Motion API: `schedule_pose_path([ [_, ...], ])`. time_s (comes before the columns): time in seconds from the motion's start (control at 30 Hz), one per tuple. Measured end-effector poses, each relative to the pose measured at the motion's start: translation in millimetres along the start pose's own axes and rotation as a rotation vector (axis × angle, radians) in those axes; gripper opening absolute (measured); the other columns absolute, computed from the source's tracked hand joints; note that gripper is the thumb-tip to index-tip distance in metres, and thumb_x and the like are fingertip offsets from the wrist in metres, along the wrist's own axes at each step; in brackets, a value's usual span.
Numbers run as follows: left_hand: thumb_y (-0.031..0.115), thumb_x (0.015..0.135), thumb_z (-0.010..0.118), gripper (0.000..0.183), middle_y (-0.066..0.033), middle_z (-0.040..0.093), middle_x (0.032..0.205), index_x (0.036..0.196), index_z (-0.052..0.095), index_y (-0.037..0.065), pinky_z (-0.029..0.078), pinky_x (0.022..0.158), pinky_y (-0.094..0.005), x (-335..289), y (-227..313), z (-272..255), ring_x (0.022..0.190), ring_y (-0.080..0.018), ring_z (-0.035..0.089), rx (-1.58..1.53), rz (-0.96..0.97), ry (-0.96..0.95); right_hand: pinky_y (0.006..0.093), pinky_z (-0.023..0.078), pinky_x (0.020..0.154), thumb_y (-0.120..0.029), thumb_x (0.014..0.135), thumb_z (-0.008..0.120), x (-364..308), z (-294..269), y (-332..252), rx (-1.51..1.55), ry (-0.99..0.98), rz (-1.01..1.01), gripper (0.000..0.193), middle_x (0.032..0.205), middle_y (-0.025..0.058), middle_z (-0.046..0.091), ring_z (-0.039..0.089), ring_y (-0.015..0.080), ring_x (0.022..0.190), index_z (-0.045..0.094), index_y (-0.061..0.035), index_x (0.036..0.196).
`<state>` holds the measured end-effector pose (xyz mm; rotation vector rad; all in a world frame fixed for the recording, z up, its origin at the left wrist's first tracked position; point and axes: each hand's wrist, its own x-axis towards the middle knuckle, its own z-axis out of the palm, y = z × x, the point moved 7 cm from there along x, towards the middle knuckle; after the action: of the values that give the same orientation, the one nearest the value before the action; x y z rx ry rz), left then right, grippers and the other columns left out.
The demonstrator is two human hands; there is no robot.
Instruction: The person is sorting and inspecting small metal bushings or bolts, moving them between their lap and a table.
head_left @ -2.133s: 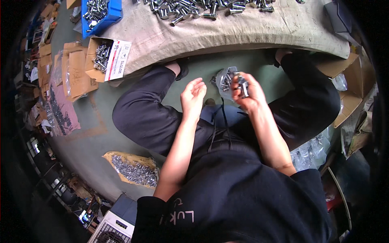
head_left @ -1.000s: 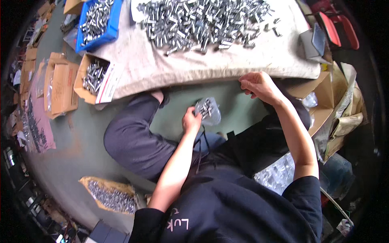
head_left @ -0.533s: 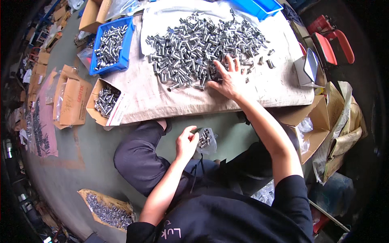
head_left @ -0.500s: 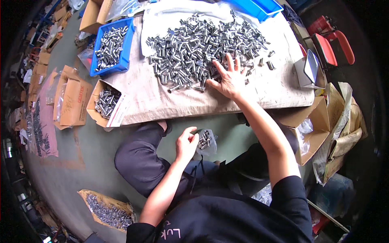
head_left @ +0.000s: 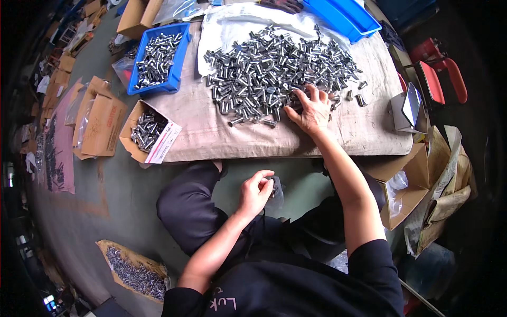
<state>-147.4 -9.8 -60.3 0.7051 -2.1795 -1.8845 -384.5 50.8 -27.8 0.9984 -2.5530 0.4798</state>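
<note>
My left hand [head_left: 256, 194] is closed on the rim of a clear plastic bag [head_left: 275, 199] held above my lap, below the table's front edge. Little of what is inside the bag shows now. At the near edge of a wide heap of shiny metal bolts [head_left: 264, 68], my right hand [head_left: 311, 111] rests with its fingers spread and bent down among the pieces. Its fingertips touch the bolts, and I see none clearly gripped. A white sheet [head_left: 211, 31] lies under the heap, on the cloth-covered table [head_left: 211, 142].
To the left are a blue bin [head_left: 177, 74] of bolts and a small carton [head_left: 129, 129] of bolts. Another blue bin [head_left: 343, 18] lies at the back right. A white stand [head_left: 404, 111] is at the right edge, above an open cardboard box [head_left: 414, 185]. Red chairs [head_left: 430, 79] stand beyond.
The view has shifted a little. My right hand has drawn toward the near edge of the heap, its fingers more bent. The bag has tilted, so its bolts hardly show.
</note>
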Motion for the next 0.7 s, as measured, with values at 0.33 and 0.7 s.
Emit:
schedule_pose_path([
  [0.33, 0.005, 0.08, 0.056, 0.015, 0.0037, 0.055, 0.068, 0.094, 0.06, 0.002, 0.041, 0.054, -0.0173, 39.2, 91.8, -23.1, 0.058, -0.0012, 0.047, 0.181, 0.139, -0.235, 0.0503, 0.033, 0.084, -0.058, 0.064, 0.057, -5.3, 7.4, -2.2, -0.05, -0.137, 0.022, 0.062, 0.116, 0.0107, 0.044, 0.04, 0.0347, 0.104, 0.052, -0.0223, 0.114],
  [0.7, 0.007, 0.084, 0.052, 0.014, 0.0018, 0.056, 0.065, 0.094, 0.061, 0.002, 0.037, 0.044, -0.015, 118.6, 68.7, -44.9, 0.051, -0.0006, 0.045, 0.069, 0.151, -0.143, 0.0407, 0.04, 0.076, -0.044, 0.068, 0.063, 0.0, 0.8, 0.6, 0.036, -0.103, 0.001, 0.042, 0.096, 0.0099, 0.047, 0.044, 0.0309, 0.09, 0.057, -0.0158, 0.099],
])
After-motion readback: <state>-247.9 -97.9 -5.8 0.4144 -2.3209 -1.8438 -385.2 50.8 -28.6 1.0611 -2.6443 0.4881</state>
